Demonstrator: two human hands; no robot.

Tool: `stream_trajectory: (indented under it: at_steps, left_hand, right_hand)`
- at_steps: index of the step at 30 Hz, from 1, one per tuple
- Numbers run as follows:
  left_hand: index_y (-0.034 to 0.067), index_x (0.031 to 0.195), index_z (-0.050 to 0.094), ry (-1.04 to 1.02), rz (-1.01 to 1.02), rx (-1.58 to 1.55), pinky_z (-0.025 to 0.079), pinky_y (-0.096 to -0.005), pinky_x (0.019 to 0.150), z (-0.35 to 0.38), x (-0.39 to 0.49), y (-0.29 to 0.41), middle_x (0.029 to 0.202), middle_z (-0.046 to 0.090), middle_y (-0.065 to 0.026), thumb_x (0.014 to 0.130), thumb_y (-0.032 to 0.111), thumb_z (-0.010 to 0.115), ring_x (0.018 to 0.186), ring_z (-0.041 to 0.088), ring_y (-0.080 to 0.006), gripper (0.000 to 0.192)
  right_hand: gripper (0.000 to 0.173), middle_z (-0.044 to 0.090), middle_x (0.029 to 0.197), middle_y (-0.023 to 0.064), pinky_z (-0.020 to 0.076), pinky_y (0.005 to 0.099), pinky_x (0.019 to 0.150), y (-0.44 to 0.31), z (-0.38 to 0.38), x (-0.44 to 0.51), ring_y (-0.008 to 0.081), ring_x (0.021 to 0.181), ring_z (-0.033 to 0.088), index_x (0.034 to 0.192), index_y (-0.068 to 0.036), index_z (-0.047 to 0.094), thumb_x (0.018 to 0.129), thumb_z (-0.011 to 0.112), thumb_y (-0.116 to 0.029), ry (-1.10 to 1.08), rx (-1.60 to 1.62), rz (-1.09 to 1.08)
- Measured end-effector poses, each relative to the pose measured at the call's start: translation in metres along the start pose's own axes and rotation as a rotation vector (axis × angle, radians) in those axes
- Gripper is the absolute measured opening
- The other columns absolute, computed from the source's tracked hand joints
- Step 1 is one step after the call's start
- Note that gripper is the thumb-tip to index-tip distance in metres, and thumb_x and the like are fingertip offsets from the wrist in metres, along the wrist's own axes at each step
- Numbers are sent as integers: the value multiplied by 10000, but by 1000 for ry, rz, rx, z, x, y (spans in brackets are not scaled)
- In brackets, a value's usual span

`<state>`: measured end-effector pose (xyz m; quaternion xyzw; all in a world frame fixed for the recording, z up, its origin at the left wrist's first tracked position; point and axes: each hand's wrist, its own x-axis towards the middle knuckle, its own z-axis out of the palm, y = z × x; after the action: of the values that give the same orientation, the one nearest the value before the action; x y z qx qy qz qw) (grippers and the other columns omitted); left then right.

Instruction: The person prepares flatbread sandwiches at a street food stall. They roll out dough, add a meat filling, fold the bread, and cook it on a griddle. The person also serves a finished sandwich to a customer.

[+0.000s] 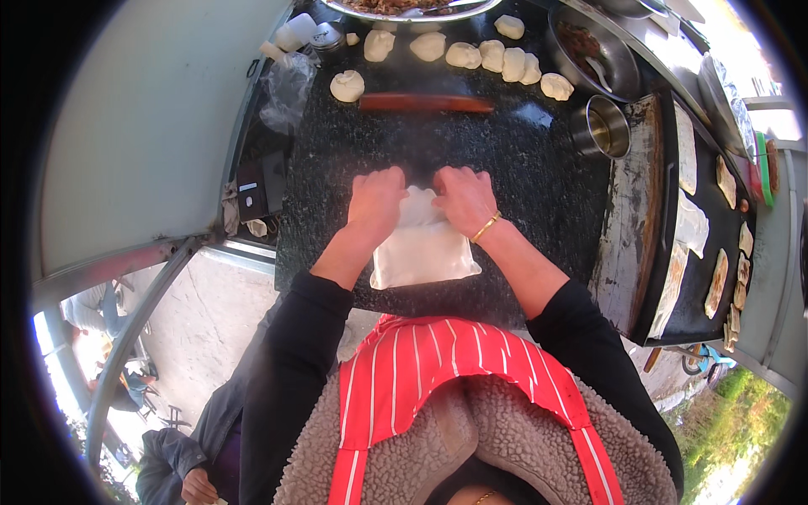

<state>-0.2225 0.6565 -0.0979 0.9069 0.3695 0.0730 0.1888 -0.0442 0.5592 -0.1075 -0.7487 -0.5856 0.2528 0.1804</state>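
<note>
On the dark speckled countertop (530, 208) lies a thin white sheet of dough (423, 255), its near part a flat rectangle. My left hand (379, 199) grips the far left edge of the sheet with curled fingers. At the far right edge, my right hand (466, 197) pinches the dough in the same manner, a gold bracelet on its wrist. Between the two hands the far portion looks folded or bunched. Beyond them a reddish-brown rolling pin (426, 102) lies crosswise, slightly blurred.
Several dough balls (464, 55) line the far counter, below a filling tray (413, 16). A steel cup (607, 127) and steel bowl (593, 53) stand right, beside a griddle (701, 284) with flatbreads. A plastic bag (287, 91) lies left. Another person's hand (199, 487) shows lower left.
</note>
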Motion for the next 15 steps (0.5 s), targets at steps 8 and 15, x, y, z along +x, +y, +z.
stream_trajectory:
  at_steps: [8, 15]
  left_hand:
    - [87, 870, 654, -46, 405, -198, 483, -434, 859, -43, -88, 0, 972, 652, -97, 779, 43, 602, 995, 596, -305, 113]
    - [49, 1371, 525, -80, 362, 70, 275, -470, 1194, -27, -134, 33, 1543, 415, -161, 890, 264, 637, 1458, 345, -325, 539]
  right_hand:
    - [135, 643, 994, 26, 407, 401, 844, -13, -23, -91, 255, 1002, 585, 936, -141, 660, 817, 713, -178, 205, 40, -263]
    - [478, 568, 1370, 154, 400, 492, 1077, -18, 23, -133, 361, 1296, 512, 1293, -58, 588, 864, 706, -231, 332, -54, -169]
